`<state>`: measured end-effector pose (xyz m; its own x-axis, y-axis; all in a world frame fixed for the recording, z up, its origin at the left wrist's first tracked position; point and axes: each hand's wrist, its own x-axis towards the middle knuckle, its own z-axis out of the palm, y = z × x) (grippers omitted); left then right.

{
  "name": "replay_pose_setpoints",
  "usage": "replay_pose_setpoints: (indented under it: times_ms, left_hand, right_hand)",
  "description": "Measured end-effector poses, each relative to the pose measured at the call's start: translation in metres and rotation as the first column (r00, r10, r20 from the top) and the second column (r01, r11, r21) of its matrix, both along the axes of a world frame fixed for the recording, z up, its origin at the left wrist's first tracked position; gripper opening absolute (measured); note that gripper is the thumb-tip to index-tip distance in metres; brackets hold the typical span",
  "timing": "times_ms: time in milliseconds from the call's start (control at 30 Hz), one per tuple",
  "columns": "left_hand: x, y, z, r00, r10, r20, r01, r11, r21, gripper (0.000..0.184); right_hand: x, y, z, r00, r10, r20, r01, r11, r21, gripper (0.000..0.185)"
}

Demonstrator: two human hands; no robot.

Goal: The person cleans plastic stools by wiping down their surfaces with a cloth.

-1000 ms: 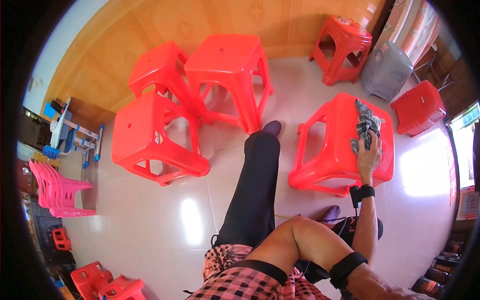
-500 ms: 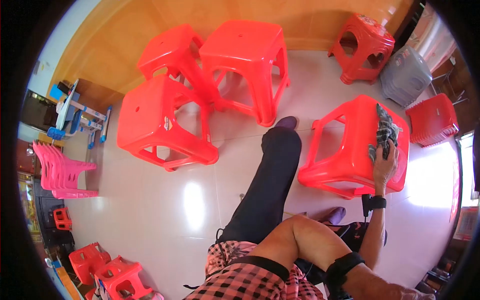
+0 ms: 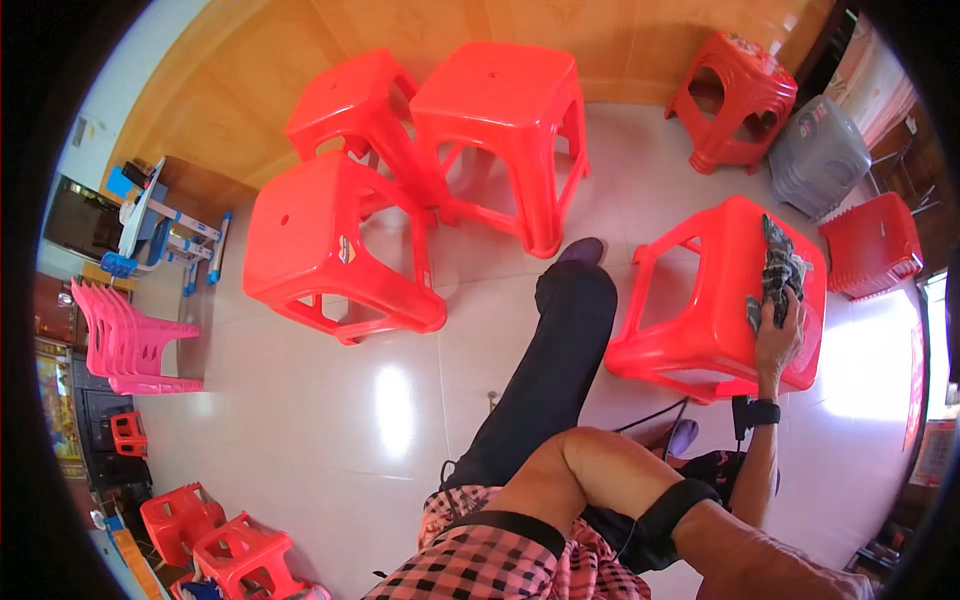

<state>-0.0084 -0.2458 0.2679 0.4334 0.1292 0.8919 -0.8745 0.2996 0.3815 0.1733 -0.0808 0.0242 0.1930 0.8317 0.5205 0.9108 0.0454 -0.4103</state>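
My right hand [image 3: 779, 338] presses a crumpled dark grey-and-white patterned cloth [image 3: 780, 268] against the seat of a red plastic stool [image 3: 705, 290], its fingers closed over the cloth. This stool stands upright on the floor to my right, and a black band [image 3: 763, 412] circles my right wrist. My left arm is bent across my body, with a wide black band [image 3: 682, 510] on it. Beyond that band my left hand [image 3: 790, 565] runs off the lower right edge, its fingers out of sight.
Three red stools [image 3: 495, 85] are grouped ahead. A darker red stool [image 3: 735, 100], stacked grey stools [image 3: 820, 158] and stacked red stools [image 3: 872, 246] stand at the right. Pink chairs [image 3: 135, 340], a desk [image 3: 145, 215] and small red stools [image 3: 240, 555] are at the left.
The view has shifted slightly, so the stools appear a little further right. My right hand stays on the cloth on the seat. My left hand has slid further off the lower right edge.
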Motion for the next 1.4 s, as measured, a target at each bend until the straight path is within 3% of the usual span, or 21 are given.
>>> replay_pose_setpoints:
  times_ms: [1400]
  left_hand:
    - [-0.0013, -0.0001, -0.0018, 0.999, 0.039, 0.027, -0.039, 0.999, 0.008, 0.039]
  right_hand:
    - [0.0013, 0.0002, 0.0015, 1.000, 0.023, -0.014, -0.023, 1.000, 0.009, 0.039]
